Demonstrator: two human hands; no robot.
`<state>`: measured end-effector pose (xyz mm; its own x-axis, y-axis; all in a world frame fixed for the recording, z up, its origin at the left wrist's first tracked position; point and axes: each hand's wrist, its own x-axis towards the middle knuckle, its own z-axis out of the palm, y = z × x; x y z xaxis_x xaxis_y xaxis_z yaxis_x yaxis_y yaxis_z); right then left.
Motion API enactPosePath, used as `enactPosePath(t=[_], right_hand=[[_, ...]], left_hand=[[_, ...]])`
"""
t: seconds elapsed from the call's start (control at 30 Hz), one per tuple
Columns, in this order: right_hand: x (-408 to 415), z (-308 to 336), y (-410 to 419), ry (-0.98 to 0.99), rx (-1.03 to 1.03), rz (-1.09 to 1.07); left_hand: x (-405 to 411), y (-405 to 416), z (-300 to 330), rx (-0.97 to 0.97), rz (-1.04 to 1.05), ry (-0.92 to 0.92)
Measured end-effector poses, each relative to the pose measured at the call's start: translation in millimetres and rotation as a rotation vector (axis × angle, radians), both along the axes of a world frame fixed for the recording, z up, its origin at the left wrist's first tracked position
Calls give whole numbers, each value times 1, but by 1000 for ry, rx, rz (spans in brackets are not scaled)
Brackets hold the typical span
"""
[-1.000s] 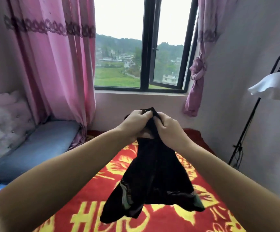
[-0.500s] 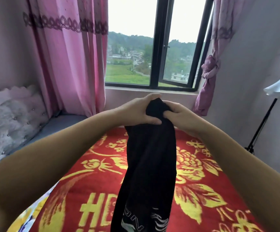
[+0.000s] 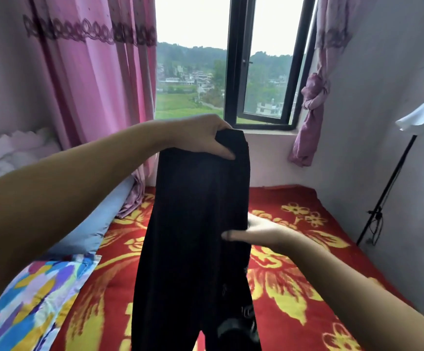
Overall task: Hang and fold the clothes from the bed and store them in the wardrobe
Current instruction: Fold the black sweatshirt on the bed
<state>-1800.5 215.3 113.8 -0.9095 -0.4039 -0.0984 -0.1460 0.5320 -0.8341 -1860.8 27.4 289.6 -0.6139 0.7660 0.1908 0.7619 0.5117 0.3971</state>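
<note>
No words or numbers can be read here. The red blanket [image 3: 294, 287] has big yellow marks near the bottom, but the black garment [image 3: 195, 236] hides most of them.

The garment [image 3: 195, 236] in the middle of the frame is matt black cloth, smooth and thin. The blanket [image 3: 294, 287] under it is plush, fuzzy cloth in red and yellow. At upper left the curtain [image 3: 92, 84] is thin pink fabric with a lace band. The window frame [image 3: 236, 72] looks like dark painted metal. At lower left lies a smooth printed sheet [image 3: 28, 300].
</note>
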Motion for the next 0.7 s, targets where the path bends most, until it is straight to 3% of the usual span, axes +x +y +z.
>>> enactPosePath(t=[0.13, 0.27, 0.4, 0.5, 0.63, 0.7], right_hand=[[-7, -29, -10, 50, -54, -125], [-12, -40, 7, 56, 21, -279], [-25, -24, 36, 323, 74, -538], [-32, -1, 49, 521, -6, -732], [-24, 36, 56, 655, 38, -513], [-16, 51, 62, 578, 66, -336]], left_hand=[[2, -6, 5, 2, 54, -40], [-2, -35, 13, 74, 109, -119], [-8, -65, 14, 90, 188, -219], [-16, -79, 8, 142, 236, -266], [-26, -108, 2, 180, 313, -255], [-29, -121, -2, 155, 313, -245]])
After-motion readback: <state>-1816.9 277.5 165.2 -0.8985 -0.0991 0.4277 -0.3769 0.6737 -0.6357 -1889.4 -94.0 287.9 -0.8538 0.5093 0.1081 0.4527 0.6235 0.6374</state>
